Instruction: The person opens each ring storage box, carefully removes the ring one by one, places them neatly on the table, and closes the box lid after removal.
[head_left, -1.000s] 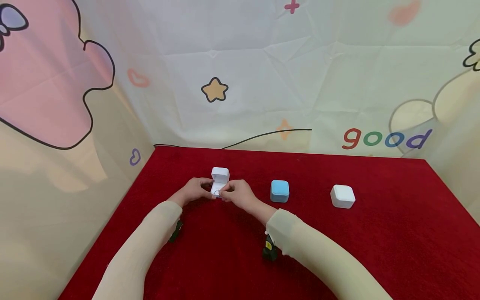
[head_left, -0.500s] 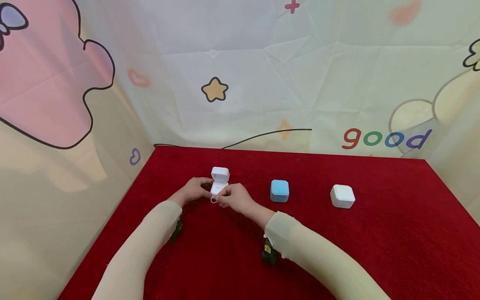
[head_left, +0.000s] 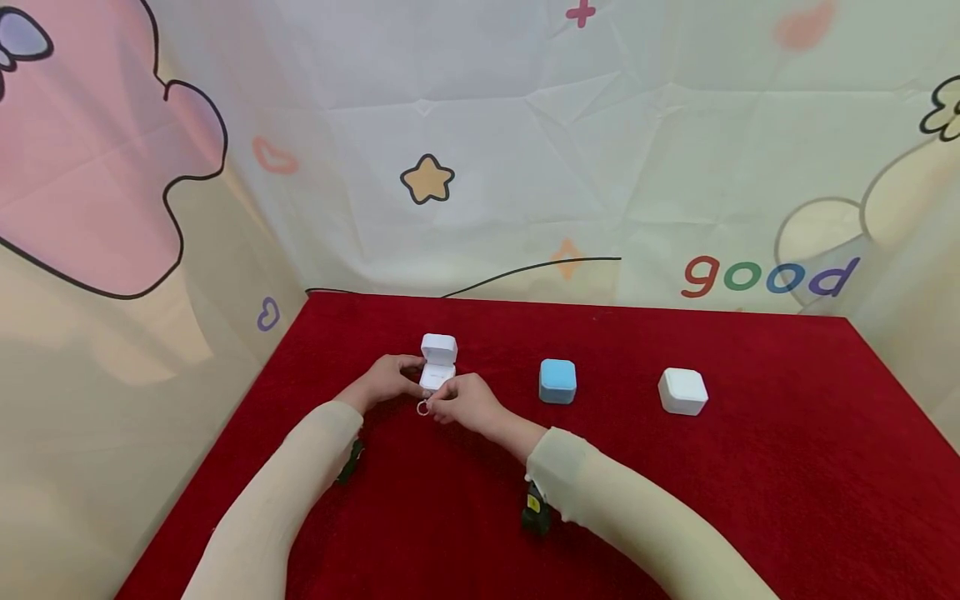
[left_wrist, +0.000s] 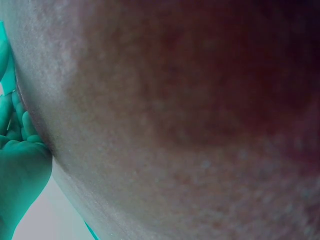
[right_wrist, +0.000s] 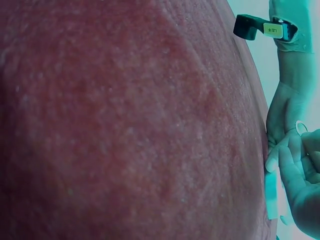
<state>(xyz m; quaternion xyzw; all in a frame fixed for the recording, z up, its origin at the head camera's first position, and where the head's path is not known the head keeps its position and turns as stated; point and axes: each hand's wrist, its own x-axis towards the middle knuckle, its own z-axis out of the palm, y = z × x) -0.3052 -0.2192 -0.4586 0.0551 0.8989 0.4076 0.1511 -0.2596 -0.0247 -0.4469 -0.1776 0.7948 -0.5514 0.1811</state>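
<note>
An open white ring box (head_left: 437, 377) stands on the red cloth with its lid raised, in the head view. My left hand (head_left: 388, 378) grips the box's left side between thumb and fingers. Just in front of the box, my right hand (head_left: 471, 403) pinches a silver-coloured ring (head_left: 423, 408) at the fingertips; the ring hangs clear of the box. The right wrist view shows the same ring (right_wrist: 300, 128) upright above the pinching fingers, at the right edge. Red cloth fills most of both wrist views, and the left one shows only part of a hand (left_wrist: 22, 170).
To the right of my hands sits a closed light-blue box (head_left: 557, 382), and farther right a closed white box (head_left: 683, 392). Red cloth (head_left: 750, 492) covers the table. A printed curtain (head_left: 510, 167) hangs behind it and along the sides.
My right hand has lifted the ring out of the white box and drawn it toward me, slightly left and down in view. The left hand stays on the box.
</note>
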